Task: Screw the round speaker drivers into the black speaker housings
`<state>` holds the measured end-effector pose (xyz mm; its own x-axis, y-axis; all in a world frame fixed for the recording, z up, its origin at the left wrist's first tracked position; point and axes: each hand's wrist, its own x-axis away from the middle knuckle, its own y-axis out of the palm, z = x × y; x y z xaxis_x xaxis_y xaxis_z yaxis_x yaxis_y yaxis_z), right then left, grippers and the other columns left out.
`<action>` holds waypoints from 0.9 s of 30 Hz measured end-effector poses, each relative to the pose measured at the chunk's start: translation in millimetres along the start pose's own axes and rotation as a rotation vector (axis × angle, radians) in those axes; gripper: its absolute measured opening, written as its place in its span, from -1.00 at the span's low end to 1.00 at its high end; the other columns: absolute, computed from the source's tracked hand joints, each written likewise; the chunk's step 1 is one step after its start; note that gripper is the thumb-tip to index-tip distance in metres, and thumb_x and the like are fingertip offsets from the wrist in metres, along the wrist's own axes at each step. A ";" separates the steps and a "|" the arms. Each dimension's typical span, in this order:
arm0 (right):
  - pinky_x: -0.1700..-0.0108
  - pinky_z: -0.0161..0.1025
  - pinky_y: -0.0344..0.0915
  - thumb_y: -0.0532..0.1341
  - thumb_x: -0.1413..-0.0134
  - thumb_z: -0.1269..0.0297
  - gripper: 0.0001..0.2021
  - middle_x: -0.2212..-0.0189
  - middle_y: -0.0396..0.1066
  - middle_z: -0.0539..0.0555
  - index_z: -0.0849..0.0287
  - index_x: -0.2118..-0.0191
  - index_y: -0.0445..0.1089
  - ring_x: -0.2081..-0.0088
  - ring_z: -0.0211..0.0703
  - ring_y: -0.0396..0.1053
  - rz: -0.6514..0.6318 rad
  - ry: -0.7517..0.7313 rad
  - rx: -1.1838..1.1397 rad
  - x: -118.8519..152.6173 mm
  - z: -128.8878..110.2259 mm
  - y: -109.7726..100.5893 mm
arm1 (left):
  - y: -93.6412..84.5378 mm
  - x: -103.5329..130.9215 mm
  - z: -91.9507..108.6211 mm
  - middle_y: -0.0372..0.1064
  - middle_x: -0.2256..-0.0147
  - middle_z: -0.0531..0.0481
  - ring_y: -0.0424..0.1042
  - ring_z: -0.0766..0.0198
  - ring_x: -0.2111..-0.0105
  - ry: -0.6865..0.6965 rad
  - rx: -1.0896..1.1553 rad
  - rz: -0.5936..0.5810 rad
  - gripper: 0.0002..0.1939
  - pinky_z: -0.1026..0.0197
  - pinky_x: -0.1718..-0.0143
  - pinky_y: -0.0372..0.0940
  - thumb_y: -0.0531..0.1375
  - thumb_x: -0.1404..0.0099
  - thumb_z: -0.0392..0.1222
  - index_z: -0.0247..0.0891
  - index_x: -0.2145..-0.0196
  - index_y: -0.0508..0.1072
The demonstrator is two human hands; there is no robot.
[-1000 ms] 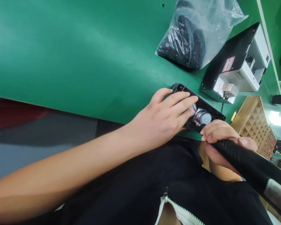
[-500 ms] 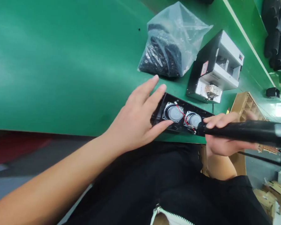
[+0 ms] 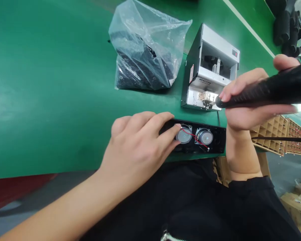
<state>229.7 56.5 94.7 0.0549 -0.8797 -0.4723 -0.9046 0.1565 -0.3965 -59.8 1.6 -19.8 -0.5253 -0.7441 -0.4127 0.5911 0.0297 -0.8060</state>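
A long black housing (image 3: 217,140) lies at the near edge of the green table, with two round grey speakers (image 3: 205,137) and red wires in it. My left hand (image 3: 142,140) grips the housing's left end, fingertips at the left speaker. In my right hand (image 3: 251,97) is a black electric screwdriver (image 3: 273,88), its tip at the metal front part of a silver and black screw feeder machine (image 3: 210,73).
Behind my left hand stands a clear plastic bag (image 3: 147,50) of black parts. Wooden compartment trays (image 3: 273,134) are at the right, cardboard boxes (image 3: 294,204) below them. Black cylinders (image 3: 282,30) lie at the far right.
My right hand has moved the screwdriver from the speakers up to the machine. My left hand has closed on the housing's end. The view has shifted.
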 end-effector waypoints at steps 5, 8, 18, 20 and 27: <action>0.29 -0.16 0.75 0.32 -0.45 -0.52 -0.25 0.36 0.46 -0.07 -0.08 -0.42 0.45 0.33 -0.07 0.71 -0.025 -0.044 0.032 4.3 11.0 12.1 | -6.7 -14.5 3.4 0.75 0.02 -0.18 0.64 -0.18 0.05 0.114 -0.029 -0.118 -0.88 -0.24 0.11 0.37 0.38 -0.65 -0.16 -0.13 -0.04 0.75; 0.46 -0.26 0.58 0.17 -0.50 -0.58 -0.25 0.40 0.42 -0.13 -0.12 -0.43 0.35 0.52 -0.22 0.53 0.108 -0.215 -0.105 -11.6 34.2 26.0 | -5.3 -19.4 2.5 0.78 -0.09 -0.23 0.63 -0.20 0.02 0.132 -0.030 -0.165 -0.81 -0.24 0.12 0.35 0.36 -0.66 -0.18 -0.17 -0.11 0.76; 0.63 -0.23 0.17 -0.34 -0.48 -0.67 -0.15 0.48 0.10 -0.19 -0.18 -0.38 0.20 0.73 -0.26 0.17 0.443 -0.074 -0.136 -30.6 48.0 63.6 | 0.5 -31.3 -1.2 0.84 0.01 -0.20 0.58 -0.18 0.12 0.167 -0.046 -0.224 -0.77 -0.23 0.20 0.29 0.28 -0.71 -0.12 -0.17 -0.02 0.77; 0.63 -0.26 0.15 -0.29 -0.50 -0.68 -0.18 0.47 0.10 -0.20 -0.19 -0.38 0.19 0.72 -0.28 0.18 0.420 -0.121 -0.157 -29.2 46.5 64.7 | 1.8 -31.0 -3.1 0.83 0.03 -0.19 0.57 -0.18 0.12 0.149 -0.016 -0.239 -0.83 -0.22 0.16 0.28 0.33 -0.66 -0.13 -0.15 0.02 0.77; 0.59 -0.25 0.29 -0.37 -0.39 -0.73 0.07 0.49 0.11 -0.19 -0.08 -0.54 0.27 0.70 -0.31 0.14 0.317 -0.072 -0.003 -33.3 61.2 63.2 | 8.9 -29.0 -9.1 0.83 0.05 -0.20 0.57 -0.21 0.09 0.159 0.003 -0.220 -0.81 -0.21 0.13 0.27 0.35 -0.64 -0.10 -0.14 -0.05 0.78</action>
<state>196.6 123.1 37.2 -0.2002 -0.7533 -0.6265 -0.8828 0.4160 -0.2181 -44.9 29.6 -18.9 -0.7307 -0.6182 -0.2897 0.4541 -0.1233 -0.8824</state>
